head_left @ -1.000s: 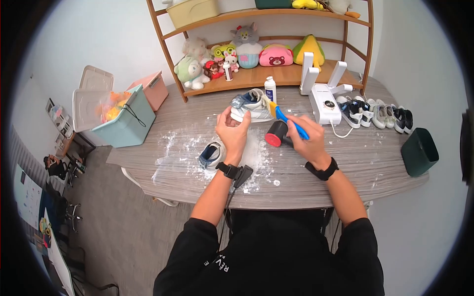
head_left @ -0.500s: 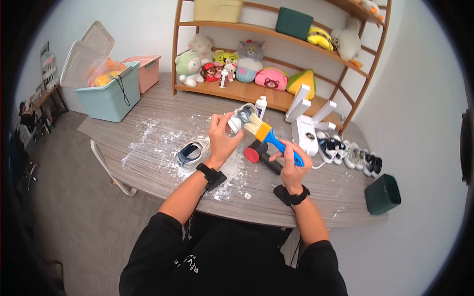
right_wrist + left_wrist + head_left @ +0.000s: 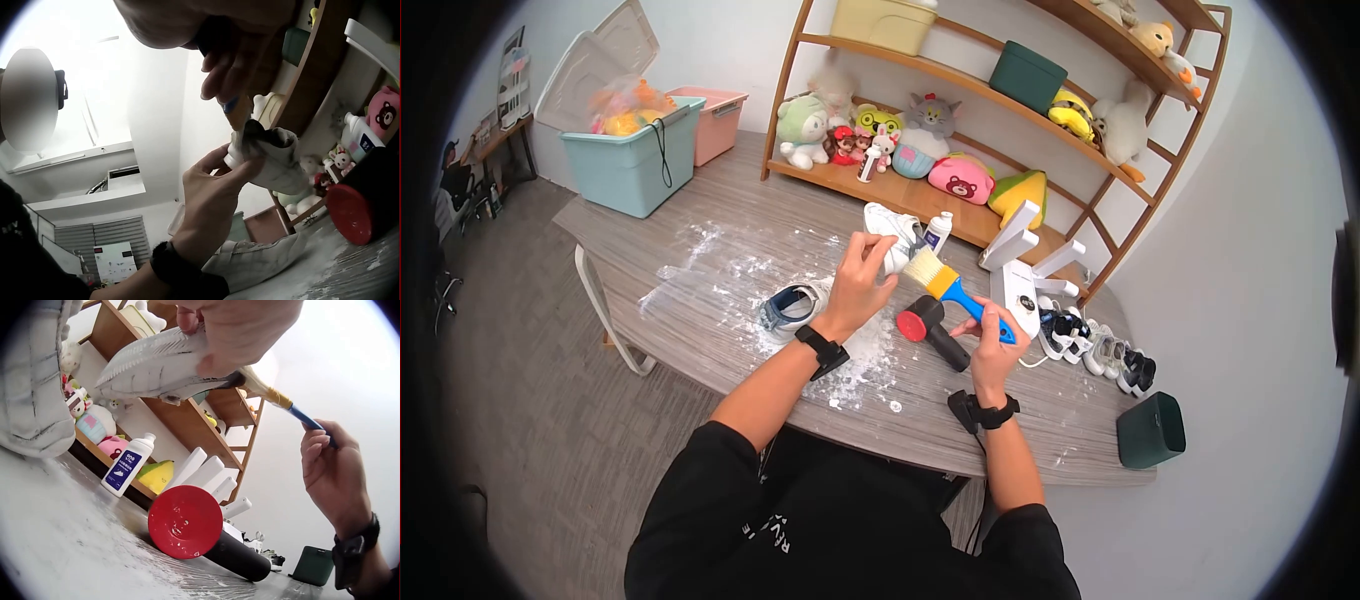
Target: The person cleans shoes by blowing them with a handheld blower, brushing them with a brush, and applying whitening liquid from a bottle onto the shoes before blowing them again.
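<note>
My left hand [image 3: 862, 285] holds a white shoe [image 3: 890, 222] above the table, gripping it near the heel, with the shoe tilted. In my right hand [image 3: 994, 348] is a paintbrush with a blue handle [image 3: 965, 299] and a yellow band. The brush's pale bristles [image 3: 924, 268] are right at the heel end of the held shoe; the right wrist view shows them by its opening. A second white shoe [image 3: 796, 303] with a blue lining stands on the table below my left hand. White powder [image 3: 850, 368] is scattered around it.
A black tool with a red round end [image 3: 912, 326] lies between my hands. Behind stand a white bottle [image 3: 937, 232] and a white device with upright arms [image 3: 1014, 290]. Several small shoes [image 3: 1104, 352] and a dark green bin [image 3: 1148, 432] stand right; a plush-filled shelf [image 3: 780, 168] is behind.
The head view has swung round. The held shoe has turned from lying sideways with its opening up to a tilted pose, toe away from me. The brush stays at its heel end.
</note>
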A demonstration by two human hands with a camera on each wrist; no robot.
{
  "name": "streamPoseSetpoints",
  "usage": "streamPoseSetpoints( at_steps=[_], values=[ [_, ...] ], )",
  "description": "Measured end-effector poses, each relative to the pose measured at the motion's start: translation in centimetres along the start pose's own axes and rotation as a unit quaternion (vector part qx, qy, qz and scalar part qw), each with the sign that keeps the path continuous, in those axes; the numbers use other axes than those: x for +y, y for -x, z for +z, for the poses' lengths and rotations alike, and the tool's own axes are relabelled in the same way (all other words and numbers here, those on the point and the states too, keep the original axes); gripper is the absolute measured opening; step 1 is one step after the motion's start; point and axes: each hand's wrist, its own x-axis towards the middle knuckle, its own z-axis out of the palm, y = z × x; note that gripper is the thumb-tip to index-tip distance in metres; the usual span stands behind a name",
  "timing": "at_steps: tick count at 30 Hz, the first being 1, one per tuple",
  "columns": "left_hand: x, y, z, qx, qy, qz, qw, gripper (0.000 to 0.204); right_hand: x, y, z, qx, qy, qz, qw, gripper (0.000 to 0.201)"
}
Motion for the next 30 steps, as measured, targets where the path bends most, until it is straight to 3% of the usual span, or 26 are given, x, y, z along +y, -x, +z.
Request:
streamPoseSetpoints(
  at_steps=[2,6,16,21,23,24,26,27,30],
  values=[
    [-0.4,0.2,0.4,0.046,0.006,-0.019,0.999,0.059,0.4,0.0,-0.4,0.008,0.015,0.015,1.000,0.029],
    [0.3,-0.1,0.3,0.050,0.025,-0.038,0.998,0.058,0.9,-0.1,-0.5,-0.004,0.055,0.054,0.997,0.028],
    [0.3,0.7,0.6,-0.079,0.005,-0.023,0.997,0.061,-2.2,-1.2,-0.7,0.053,0.035,-0.067,0.996,0.030],
    [-0.1,0.5,0.6,-0.125,0.001,-0.014,0.992,0.054,-4.0,-4.1,-2.1,-0.065,0.147,-0.039,0.986,0.020],
    [-0.1,0.6,0.6,-0.194,-0.005,-0.014,0.981,0.046,-4.5,-5.5,-2.6,-0.121,0.186,0.009,0.975,0.017],
    [-0.4,0.7,0.6,-0.199,-0.003,-0.016,0.980,0.046,-4.1,-6.3,-2.9,-0.131,0.178,0.027,0.975,0.018],
    [-1.3,1.1,0.8,-0.286,-0.047,-0.009,0.957,0.040,-3.9,-7.8,-2.8,-0.156,0.164,0.070,0.972,0.020],
    [0.0,0.5,-0.3,-0.299,-0.026,-0.055,0.952,0.034,-3.3,-8.7,-3.0,-0.185,0.161,0.083,0.966,0.022],
    [-2.0,1.3,-0.6,-0.338,-0.037,-0.070,0.938,0.028,-2.2,-10.4,-2.5,-0.218,0.145,0.141,0.955,0.022]
  ],
)
